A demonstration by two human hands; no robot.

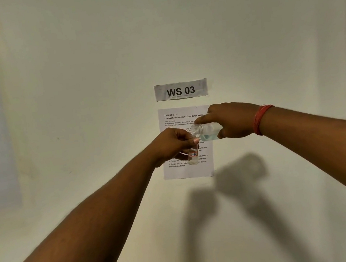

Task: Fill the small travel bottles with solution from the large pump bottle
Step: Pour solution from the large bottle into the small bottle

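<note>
Bottle (pixel 206 130) mouth apparently above vial (pixel 193 155) rim.

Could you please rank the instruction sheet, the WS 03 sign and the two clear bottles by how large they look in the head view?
1. Instruction sheet
2. WS 03 sign
3. Tilted bottle in the right hand and upright labelled bottle in the left hand: both partly hidden, so unranked.

— What are the hands doing?
— The right hand (pixel 231 121) holds a clear bottle (pixel 205 131) tipped sideways, its open mouth just above a small labelled travel bottle (pixel 193 156) gripped upright in the left hand (pixel 174 145).
— And behind them?
— A white wall with a "WS 03" sign (pixel 181 90) above a printed instruction sheet (pixel 188 169).
</note>
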